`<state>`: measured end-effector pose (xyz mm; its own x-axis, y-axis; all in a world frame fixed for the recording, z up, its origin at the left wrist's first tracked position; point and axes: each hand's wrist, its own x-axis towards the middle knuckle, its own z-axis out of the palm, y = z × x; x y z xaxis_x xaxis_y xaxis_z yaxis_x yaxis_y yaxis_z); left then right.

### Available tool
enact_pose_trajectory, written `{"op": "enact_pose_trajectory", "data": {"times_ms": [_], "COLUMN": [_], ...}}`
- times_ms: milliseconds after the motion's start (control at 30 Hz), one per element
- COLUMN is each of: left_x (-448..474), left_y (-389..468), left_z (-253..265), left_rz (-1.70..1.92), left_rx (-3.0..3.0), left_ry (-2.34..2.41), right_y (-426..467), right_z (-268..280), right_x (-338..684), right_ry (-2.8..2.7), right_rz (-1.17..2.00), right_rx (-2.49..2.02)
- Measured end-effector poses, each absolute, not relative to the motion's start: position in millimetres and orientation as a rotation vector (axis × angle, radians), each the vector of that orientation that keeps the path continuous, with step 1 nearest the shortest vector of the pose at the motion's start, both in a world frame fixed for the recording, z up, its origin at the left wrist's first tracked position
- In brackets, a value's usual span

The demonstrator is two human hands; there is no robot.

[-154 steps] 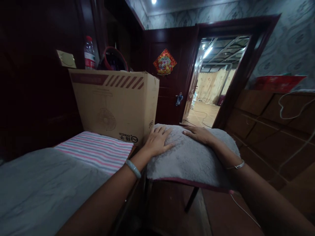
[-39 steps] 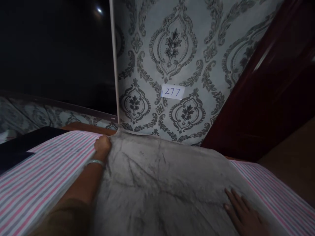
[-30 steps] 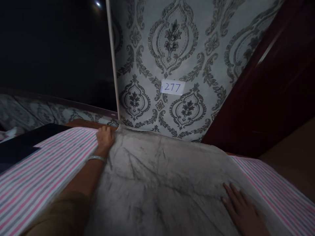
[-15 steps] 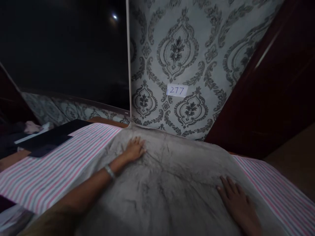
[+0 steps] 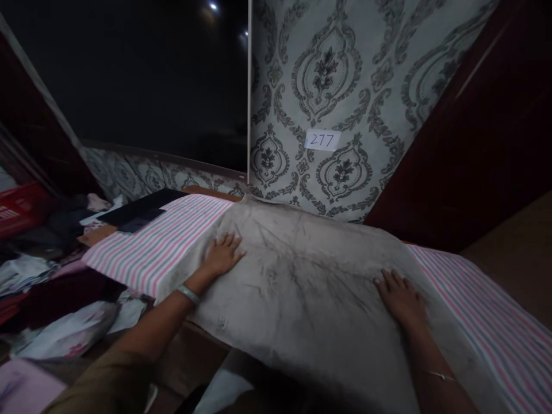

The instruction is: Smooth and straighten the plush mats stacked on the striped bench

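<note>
A large grey cloth (image 5: 297,310) with a soft, creased surface lies spread over a table, its near edge hanging toward me. My left hand (image 5: 223,254) rests flat on the cloth's left part, fingers spread. On the right part, my right hand (image 5: 401,296) also lies palm down with its fingers apart. Beneath the grey cloth is a pink, grey and white striped cloth (image 5: 172,236), which shows on both sides. Neither hand grips anything. Dark creases run across the grey cloth between the hands.
A dark flat panel (image 5: 142,210) lies on the striped cloth at the left. Piled clothes and bags (image 5: 73,328) fill the lower left, near a red container (image 5: 21,210). Behind stand a large dark screen (image 5: 150,86) and a patterned wall with a paper label (image 5: 322,140).
The view has tilted down and left, showing the cloth's near edge and the clothes pile. My left hand has slid back and left on the cloth; both hands stay flat.
</note>
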<state>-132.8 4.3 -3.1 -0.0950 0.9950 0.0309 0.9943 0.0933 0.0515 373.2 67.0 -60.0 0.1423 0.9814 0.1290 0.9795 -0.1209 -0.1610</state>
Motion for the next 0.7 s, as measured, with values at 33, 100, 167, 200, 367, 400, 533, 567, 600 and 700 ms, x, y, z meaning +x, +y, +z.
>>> {"op": "enact_pose_trajectory", "data": {"times_ms": [33,100,167,200,367,400,533,567,600,700], "left_x": [-143,-167,-188,-197,-221,-223,-226,-225,-224,-220], "left_y": [-4,-23,-44,-54,-95,-99,-106,-105,-104,-102], "left_z": [-2,-1,1,1,4,5,11,13,15,20], "left_rz": [0.092,0.099,0.122,0.142,0.313,0.337,0.285,0.238,0.193,0.127], "left_rx": [2.054,1.947,1.848,1.807,1.667,1.613,1.388,1.362,1.35,1.314], "left_ry": [2.368,2.472,2.559,2.596,2.777,2.804,2.802,2.785,2.774,2.796], "right_y": [66,61,49,40,-33,-49,-97,-102,-104,-99], "right_z": [-57,-54,-56,-60,-89,-91,-78,-73,-69,-63], "right_x": [374,379,394,404,447,450,443,441,441,451], "right_ry": [-1.946,-1.999,-2.05,-2.059,-1.89,-1.838,-1.524,-1.449,-1.392,-1.314], "right_rz": [0.035,0.107,0.171,0.183,0.008,-0.041,-0.084,-0.08,-0.085,-0.09], "right_rx": [-2.216,-2.228,-2.216,-2.206,-2.154,-2.14,-2.328,-2.396,-2.447,-2.504]}}
